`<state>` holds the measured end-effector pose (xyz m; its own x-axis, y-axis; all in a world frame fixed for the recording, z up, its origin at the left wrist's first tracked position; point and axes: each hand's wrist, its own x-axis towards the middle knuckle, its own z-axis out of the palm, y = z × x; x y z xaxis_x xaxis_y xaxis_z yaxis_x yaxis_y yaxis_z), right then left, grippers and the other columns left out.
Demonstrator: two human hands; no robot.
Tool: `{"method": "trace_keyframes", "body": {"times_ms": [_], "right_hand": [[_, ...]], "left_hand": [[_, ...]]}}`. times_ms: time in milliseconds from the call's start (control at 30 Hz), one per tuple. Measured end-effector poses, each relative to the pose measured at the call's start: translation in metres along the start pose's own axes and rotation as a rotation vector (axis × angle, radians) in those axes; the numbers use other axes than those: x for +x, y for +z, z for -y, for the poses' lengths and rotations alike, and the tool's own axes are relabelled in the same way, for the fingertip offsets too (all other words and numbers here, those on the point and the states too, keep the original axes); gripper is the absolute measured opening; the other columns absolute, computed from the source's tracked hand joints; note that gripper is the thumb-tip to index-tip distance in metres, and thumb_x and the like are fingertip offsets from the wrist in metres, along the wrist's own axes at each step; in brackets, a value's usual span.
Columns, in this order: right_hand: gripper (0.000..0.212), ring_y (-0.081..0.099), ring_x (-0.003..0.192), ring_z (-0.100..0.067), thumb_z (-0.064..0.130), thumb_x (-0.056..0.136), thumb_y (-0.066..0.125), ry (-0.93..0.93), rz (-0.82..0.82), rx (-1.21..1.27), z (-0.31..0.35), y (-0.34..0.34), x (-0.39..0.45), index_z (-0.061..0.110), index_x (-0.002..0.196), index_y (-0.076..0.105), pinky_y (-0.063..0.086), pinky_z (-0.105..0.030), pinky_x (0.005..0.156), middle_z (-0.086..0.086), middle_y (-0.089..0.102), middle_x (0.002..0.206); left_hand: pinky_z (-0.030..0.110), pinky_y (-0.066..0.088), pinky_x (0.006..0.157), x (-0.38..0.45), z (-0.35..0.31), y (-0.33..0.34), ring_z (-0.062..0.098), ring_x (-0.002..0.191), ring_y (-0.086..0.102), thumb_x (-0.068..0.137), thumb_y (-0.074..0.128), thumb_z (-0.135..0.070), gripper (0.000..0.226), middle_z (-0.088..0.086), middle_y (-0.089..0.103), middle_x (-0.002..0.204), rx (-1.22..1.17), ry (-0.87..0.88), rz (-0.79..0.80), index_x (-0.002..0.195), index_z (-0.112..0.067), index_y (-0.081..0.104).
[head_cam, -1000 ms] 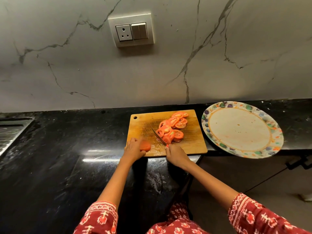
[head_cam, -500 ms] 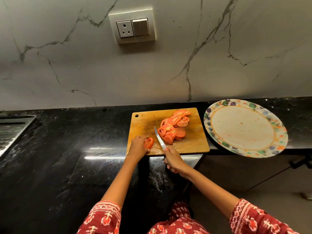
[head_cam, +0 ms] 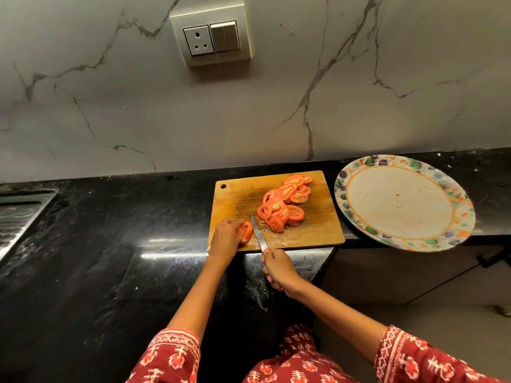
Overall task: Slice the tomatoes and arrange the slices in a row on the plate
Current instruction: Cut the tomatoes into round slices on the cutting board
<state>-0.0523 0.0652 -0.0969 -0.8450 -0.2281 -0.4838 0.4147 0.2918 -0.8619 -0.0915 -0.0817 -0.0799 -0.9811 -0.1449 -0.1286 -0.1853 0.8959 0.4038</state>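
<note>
No legible writing on plate [head_cam: 359, 172]

Left hand [head_cam: 225, 239] curled gripping, right hand [head_cam: 278, 268] clenched, forearms extended

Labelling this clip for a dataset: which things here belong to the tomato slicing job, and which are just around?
In use: tomato piece under left hand, knife in right hand, slices, cutting board, plate.
Just around: wall socket, sink drainer.

Bare forearms, red sleeves [head_cam: 171, 357] with white woven motifs, matching red patterned garment [head_cam: 298, 363]
</note>
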Motion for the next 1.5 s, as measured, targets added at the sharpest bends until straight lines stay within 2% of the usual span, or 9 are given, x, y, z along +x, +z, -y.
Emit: {"method": "trace_keyframes", "body": {"times_ms": [267,400,667,833,967,1067,1267,1367,1500], "right_hand": [[0.029,0.037,0.039,-0.012,0.018,0.098,0.029,-0.051,-0.049,-0.080,0.006,0.005,0.007,0.010,0.075,0.044,0.023,-0.017,0.032,-0.004,0.042,0.056],[0.033,0.037,0.046,-0.013,0.026,0.100,0.028,-0.064,-0.065,-0.169,-0.003,0.010,0.008,0.016,0.072,0.042,0.026,-0.026,0.042,-0.001,0.041,0.059],[0.037,0.038,0.041,-0.015,0.024,0.101,0.026,-0.080,-0.073,-0.121,0.007,0.012,0.012,0.014,0.068,0.040,0.026,-0.021,0.035,-0.003,0.042,0.055],[0.035,0.037,0.049,-0.013,0.028,0.101,0.026,-0.095,-0.062,-0.177,-0.008,0.017,0.010,0.018,0.070,0.039,0.026,-0.026,0.044,-0.001,0.042,0.061],[0.035,0.039,0.043,-0.015,0.025,0.101,0.026,-0.093,-0.066,-0.161,0.000,0.017,0.011,0.018,0.068,0.038,0.027,-0.024,0.038,-0.002,0.042,0.057],[0.038,0.038,0.045,-0.014,0.022,0.101,0.025,-0.115,-0.080,-0.167,0.004,0.016,0.016,0.016,0.065,0.039,0.026,-0.026,0.042,-0.002,0.042,0.055],[0.035,0.038,0.046,-0.013,0.029,0.101,0.027,-0.091,-0.066,-0.152,-0.014,0.018,0.007,0.017,0.071,0.040,0.027,-0.024,0.040,-0.001,0.042,0.059],[0.033,0.038,0.041,-0.013,0.025,0.101,0.027,-0.078,-0.055,-0.109,-0.005,0.018,0.008,0.015,0.072,0.039,0.026,-0.019,0.032,-0.003,0.042,0.059],[0.038,0.039,0.040,-0.013,0.018,0.100,0.025,-0.102,-0.073,-0.130,0.007,0.021,0.014,0.014,0.065,0.039,0.026,-0.019,0.033,-0.005,0.042,0.055]], "left_hand": [[0.028,0.036,0.093,-0.001,-0.001,0.001,0.025,0.114,0.045,0.082,0.067,-0.016,0.056,0.011,0.051,0.121,0.002,-0.009,-0.014,0.134,-0.014,0.047],[0.029,0.037,0.092,-0.002,-0.001,0.003,0.026,0.114,0.046,0.082,0.067,-0.015,0.056,0.011,0.051,0.121,-0.004,-0.016,-0.025,0.134,-0.013,0.047],[0.032,0.038,0.092,0.000,-0.001,0.007,0.027,0.114,0.046,0.084,0.065,-0.015,0.053,0.012,0.053,0.122,0.016,-0.015,-0.023,0.133,-0.011,0.048],[0.032,0.038,0.093,0.000,0.000,0.009,0.027,0.118,0.044,0.085,0.064,-0.012,0.051,0.010,0.050,0.126,0.026,-0.003,-0.052,0.133,-0.010,0.048],[0.033,0.039,0.091,0.003,0.004,0.009,0.029,0.113,0.046,0.085,0.063,-0.011,0.045,0.012,0.054,0.122,0.051,0.034,-0.059,0.129,-0.005,0.052],[0.032,0.041,0.086,0.002,0.002,0.014,0.029,0.110,0.048,0.087,0.059,-0.010,0.036,0.014,0.055,0.118,0.079,0.057,-0.062,0.122,-0.001,0.056],[0.032,0.040,0.090,-0.001,0.002,0.014,0.028,0.117,0.040,0.093,0.052,-0.013,0.040,0.011,0.048,0.127,0.131,0.042,-0.065,0.131,-0.004,0.047],[0.030,0.039,0.089,0.001,0.002,0.013,0.028,0.116,0.041,0.093,0.052,-0.012,0.037,0.011,0.048,0.128,0.182,0.058,-0.066,0.128,-0.003,0.049],[0.029,0.040,0.085,0.000,-0.001,0.014,0.027,0.116,0.041,0.094,0.050,-0.012,0.037,0.011,0.048,0.129,0.200,0.048,-0.043,0.130,-0.003,0.047]]}}
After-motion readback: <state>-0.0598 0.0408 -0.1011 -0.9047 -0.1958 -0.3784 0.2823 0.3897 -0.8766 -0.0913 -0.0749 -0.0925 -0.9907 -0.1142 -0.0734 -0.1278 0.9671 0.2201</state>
